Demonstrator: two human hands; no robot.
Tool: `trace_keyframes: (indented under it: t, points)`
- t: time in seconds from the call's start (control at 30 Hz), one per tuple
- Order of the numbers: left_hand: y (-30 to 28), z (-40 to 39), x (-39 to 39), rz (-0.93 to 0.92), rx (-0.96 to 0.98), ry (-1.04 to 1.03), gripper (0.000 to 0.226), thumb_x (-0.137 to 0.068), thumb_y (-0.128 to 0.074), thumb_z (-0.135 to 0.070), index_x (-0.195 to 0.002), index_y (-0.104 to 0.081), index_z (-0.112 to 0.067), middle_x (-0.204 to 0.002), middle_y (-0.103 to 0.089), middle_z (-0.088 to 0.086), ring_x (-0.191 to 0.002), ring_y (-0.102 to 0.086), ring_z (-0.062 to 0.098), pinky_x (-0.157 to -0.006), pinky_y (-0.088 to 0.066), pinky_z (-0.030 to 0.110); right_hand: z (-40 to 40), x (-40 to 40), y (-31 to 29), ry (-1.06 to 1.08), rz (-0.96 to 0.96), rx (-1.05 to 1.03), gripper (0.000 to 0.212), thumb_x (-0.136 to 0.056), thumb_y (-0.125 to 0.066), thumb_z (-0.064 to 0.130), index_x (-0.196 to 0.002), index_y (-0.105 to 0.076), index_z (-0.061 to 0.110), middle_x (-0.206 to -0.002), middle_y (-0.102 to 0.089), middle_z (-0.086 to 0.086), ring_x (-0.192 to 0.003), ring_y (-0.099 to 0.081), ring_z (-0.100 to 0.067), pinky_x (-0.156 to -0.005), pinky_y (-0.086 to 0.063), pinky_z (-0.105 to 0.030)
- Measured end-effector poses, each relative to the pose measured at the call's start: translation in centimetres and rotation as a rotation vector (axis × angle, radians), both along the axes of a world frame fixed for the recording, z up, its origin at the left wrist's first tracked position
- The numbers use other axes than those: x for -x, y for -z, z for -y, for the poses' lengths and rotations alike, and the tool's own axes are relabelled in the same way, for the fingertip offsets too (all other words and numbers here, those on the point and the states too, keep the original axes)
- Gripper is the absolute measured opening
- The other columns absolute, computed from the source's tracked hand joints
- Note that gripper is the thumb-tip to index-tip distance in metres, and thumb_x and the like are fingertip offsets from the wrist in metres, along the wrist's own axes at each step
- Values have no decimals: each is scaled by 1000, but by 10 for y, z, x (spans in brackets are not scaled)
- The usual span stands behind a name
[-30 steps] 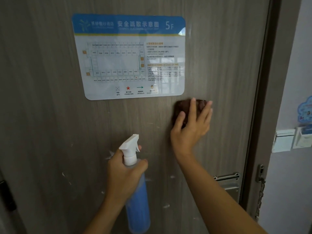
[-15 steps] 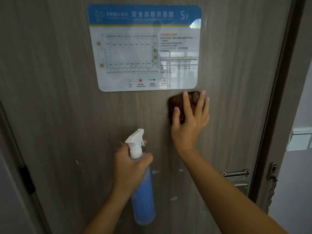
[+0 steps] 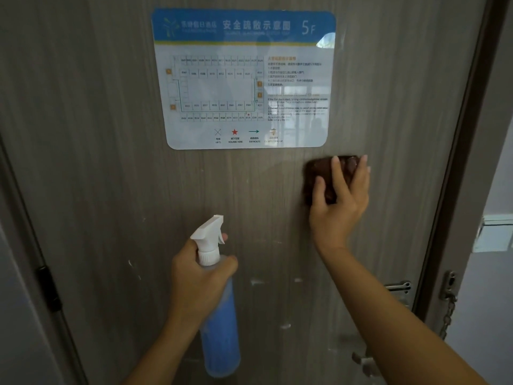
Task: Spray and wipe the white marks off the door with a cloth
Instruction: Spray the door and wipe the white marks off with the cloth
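Two hands at work on a door [image 3: 97, 190]: one presses a cloth [image 3: 319, 179] flat, the other grips a spray bottle [image 3: 222, 329].

The sign [image 3: 244, 79] on the door serves as landmark. Just below its lower right corner, the right hand [image 3: 340, 201] lies with straight, spread fingers on the dark brown cloth, pressing it against the wood; the cloth shows above and left of the fingers. Well below the sign's middle, the left hand [image 3: 200, 279] is curled round the neck of the bottle, one fingertip at the trigger; the white nozzle tilts up toward the sign, and the blue body hangs below the fist. White marks [image 3: 256, 282] dot the door below the sign, between and under the two forearms. A latch [image 3: 398, 287] and chain [image 3: 448, 315] sit far below and right of the sign, at the door's edge.
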State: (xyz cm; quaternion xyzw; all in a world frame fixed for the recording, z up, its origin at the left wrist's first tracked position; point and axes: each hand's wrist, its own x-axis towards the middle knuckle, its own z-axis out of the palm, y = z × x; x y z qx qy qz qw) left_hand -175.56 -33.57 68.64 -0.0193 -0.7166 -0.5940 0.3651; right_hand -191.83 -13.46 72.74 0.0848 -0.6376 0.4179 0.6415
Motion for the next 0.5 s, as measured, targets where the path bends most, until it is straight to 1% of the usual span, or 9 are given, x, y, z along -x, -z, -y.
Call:
trace_keyframes:
  t: [0.07, 0.13, 0.23, 0.3, 0.33, 0.37, 0.4, 0.43, 0.5]
  points:
    - [-1, 0, 0, 5, 0, -8, 38, -66, -73, -18, -103, -73, -25, -81, -74, 1, -65, -67, 9, -61, -55, 24, 24, -2, -9, 38, 16, 35, 45, -99, -65, 25, -144, -60, 23, -165, -31, -18, -153, -26, -39, -114, -32, -64]
    - [-1, 0, 2, 3, 0, -16, 36, -66, -73, -18, -101, -73, -26, -80, -74, -1, -66, -68, 9, -62, -55, 25, 48, -6, -11, 58, 0, -54, 46, -100, -64, 27, -146, -59, 23, -164, -32, -19, -153, -26, -40, -114, -31, -63]
    - [-1, -3, 7, -3, -5, -5, 37, -65, -73, -17, -101, -74, -25, -83, -75, 2, -68, -69, 14, -65, -57, 30, 72, -14, -4, 69, -102, -387, 42, -101, -63, 30, -143, -62, 24, -161, -38, -17, -151, -32, -41, -117, -29, -59]
    - [0, -6, 10, -1, -10, -8, 33, -67, -76, -15, -99, -73, -25, -82, -74, 0, -70, -70, 13, -65, -57, 31, 72, -16, 4, 53, -182, -622, 39, -102, -63, 30, -140, -64, 25, -159, -43, -14, -149, -36, -39, -116, -32, -57]
    - [0, -7, 11, -1, -13, -11, 31, -70, -78, -12, -97, -72, -25, -81, -74, -1, -69, -71, 12, -65, -56, 30, 67, -15, 9, 46, -206, -696, 38, -103, -63, 29, -140, -65, 25, -158, -44, -12, -149, -37, -38, -115, -34, -57]
    - [0, -7, 11, 0, -12, -15, 31, -71, -80, -9, -95, -72, -26, -79, -74, -2, -67, -70, 11, -63, -55, 29, 59, -14, 12, 38, -208, -725, 38, -103, -64, 28, -141, -64, 25, -159, -44, -12, -150, -36, -37, -115, -35, -57]
    - [1, -7, 12, -1, -13, -15, 31, -72, -80, -8, -94, -72, -28, -78, -73, 0, -65, -69, 12, -61, -55, 29, 48, -12, 15, 30, -185, -705, 39, -102, -65, 27, -141, -63, 25, -159, -43, -12, -151, -35, -37, -115, -35, -56]
    - [2, -6, 12, -2, -13, -13, 32, -71, -80, -9, -93, -72, -30, -77, -73, 3, -62, -68, 14, -59, -55, 29, 38, -10, 18, 24, -147, -631, 41, -101, -66, 27, -142, -63, 24, -160, -41, -12, -152, -33, -37, -115, -35, -56]
    - [2, -6, 12, -12, -12, -2, 33, -65, -76, -16, -93, -73, -33, -78, -73, 6, -62, -68, 17, -59, -56, 30, 20, -6, 17, 4, -68, -359, 44, -99, -67, 26, -142, -62, 24, -163, -37, -14, -153, -31, -38, -114, -36, -58]
